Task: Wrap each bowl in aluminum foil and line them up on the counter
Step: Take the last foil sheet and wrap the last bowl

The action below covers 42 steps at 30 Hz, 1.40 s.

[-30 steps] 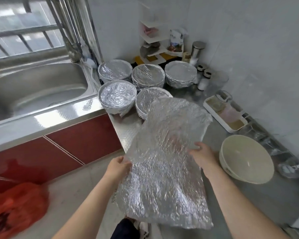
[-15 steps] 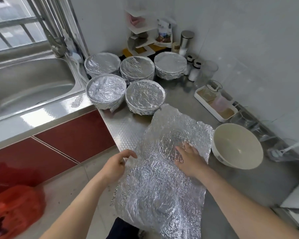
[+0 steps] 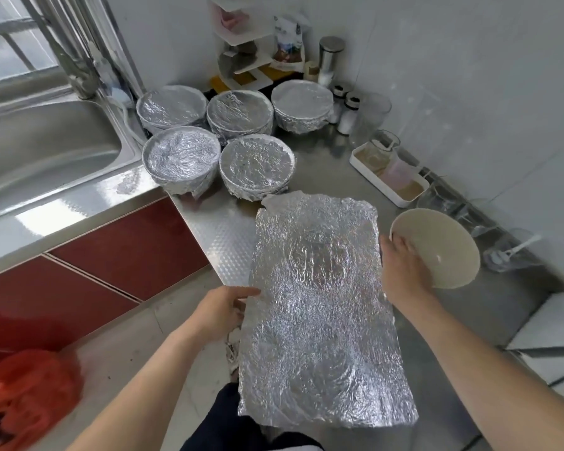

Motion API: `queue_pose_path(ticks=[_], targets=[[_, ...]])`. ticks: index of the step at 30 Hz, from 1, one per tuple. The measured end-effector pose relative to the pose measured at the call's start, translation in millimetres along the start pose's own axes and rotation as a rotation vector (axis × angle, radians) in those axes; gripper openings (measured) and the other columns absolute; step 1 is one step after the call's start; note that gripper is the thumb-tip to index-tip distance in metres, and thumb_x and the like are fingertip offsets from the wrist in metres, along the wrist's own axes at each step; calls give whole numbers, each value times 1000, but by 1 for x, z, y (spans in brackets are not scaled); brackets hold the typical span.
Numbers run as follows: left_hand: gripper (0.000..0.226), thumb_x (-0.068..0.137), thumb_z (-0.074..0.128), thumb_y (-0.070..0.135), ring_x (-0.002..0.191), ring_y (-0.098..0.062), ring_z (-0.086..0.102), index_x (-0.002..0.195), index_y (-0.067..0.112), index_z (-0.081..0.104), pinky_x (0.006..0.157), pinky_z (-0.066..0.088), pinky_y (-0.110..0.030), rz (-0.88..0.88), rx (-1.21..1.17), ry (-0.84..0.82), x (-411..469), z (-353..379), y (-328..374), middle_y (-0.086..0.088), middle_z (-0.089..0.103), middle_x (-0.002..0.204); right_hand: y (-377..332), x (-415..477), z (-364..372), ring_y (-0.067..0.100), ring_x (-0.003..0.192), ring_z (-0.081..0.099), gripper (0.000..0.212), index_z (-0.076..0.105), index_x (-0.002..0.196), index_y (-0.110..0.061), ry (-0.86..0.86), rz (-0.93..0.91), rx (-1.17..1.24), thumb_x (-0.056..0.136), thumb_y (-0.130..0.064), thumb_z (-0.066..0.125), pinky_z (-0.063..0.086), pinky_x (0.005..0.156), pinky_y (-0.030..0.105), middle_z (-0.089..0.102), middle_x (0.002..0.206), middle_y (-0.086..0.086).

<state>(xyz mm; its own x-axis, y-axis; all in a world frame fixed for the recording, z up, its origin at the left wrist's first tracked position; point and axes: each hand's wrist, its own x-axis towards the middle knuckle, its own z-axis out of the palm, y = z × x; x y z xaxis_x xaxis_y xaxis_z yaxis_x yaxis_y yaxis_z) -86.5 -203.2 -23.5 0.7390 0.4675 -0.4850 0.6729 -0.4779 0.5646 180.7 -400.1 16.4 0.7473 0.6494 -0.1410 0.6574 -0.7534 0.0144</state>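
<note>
**Foil spread flat, bare bowl in hand**

The right hand's fingers were curled over the near rim of the bare bowl, gripping it so that it stood tilted, its pale inside turned toward the camera. The right hand lay just beside the foil sheet's right edge. The left hand pinched the left edge of the foil sheet, thumb on top. The sheet lay crinkled and flat on the steel counter, its near end hanging past the counter's edge. Beyond its far end stood five wrapped bowls in two rows, three behind and two in front, close together beside the sink. A white tray sat near the wall.
</note>
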Motion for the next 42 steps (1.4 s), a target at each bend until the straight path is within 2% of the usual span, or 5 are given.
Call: queue_pose_path(ticks=[10,16,23,34,42], targets=[[69,80,78,17,116,-13,60,141,32,50,89,41,-19,-4,74,118,-19,9,-16,7,63,130,19,-31,-1,32,142,18,64,42,141,-17,79,-21,-100,81,1,54,16,114,47,32,150,12],[40,77,80,17,105,-15,65,116,26,72,88,51,-30,18,-27,270,-36,15,-36,12,70,115,1,-55,6,21,147,-9,92,2,153,-28,-154,-518,-161,83,7,50,14,117,43,-8,160,2],[29,71,79,7,92,-13,61,92,27,78,79,48,-27,44,-101,215,-49,32,-46,14,66,95,14,-82,39,16,140,-29,112,-26,142,-46,-473,-605,-312,82,5,53,13,117,45,-38,150,-9],[16,82,77,14,80,7,64,82,30,78,80,48,-16,-176,-770,201,-66,69,-37,18,74,86,26,-73,18,13,147,-7,91,-5,150,-44,-536,-740,-341,88,-4,49,32,105,38,-15,158,-17],[9,92,65,10,91,-18,68,97,5,70,77,51,-25,-445,-1261,227,-63,84,-26,-8,71,92,47,-56,41,15,145,12,73,32,138,-53,-524,-599,35,88,-3,48,30,111,35,3,147,-34]])
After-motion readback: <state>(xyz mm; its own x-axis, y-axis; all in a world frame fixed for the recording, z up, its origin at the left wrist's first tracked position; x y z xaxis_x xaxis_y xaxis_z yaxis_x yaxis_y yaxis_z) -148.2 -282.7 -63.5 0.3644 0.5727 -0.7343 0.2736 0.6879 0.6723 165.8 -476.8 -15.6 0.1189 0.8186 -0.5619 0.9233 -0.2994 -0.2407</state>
